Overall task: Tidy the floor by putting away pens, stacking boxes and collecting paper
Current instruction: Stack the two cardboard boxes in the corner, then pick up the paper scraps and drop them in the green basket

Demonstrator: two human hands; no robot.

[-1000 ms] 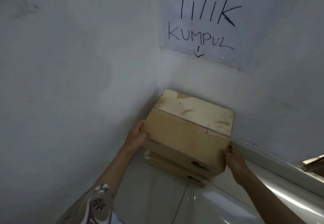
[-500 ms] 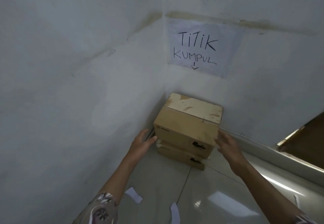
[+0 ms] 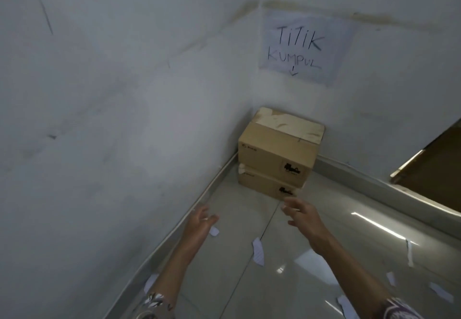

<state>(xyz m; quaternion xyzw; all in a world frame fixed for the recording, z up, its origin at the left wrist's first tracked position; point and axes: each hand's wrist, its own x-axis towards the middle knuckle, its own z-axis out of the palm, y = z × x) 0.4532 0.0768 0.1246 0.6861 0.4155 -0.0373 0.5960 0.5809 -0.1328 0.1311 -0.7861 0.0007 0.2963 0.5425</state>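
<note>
Two brown cardboard boxes stand stacked in the wall corner: the upper box rests on the lower box. My left hand hovers open over the floor, well short of the stack. My right hand is open too, fingers spread, just in front of the lower box and not touching it. Several torn white paper scraps lie on the tiles, one between my arms, one by my left hand and a thin strip to the right.
A paper sign reading "TITIK KUMPUL" with a down arrow hangs on the wall above the stack. A brown door edge stands at the right. White walls and a skirting board close the corner; glossy tile floor spreads in front.
Both hands have let go of the upper box and drawn back from the stack. The view has pulled away, bringing paper scraps on the floor into sight.
</note>
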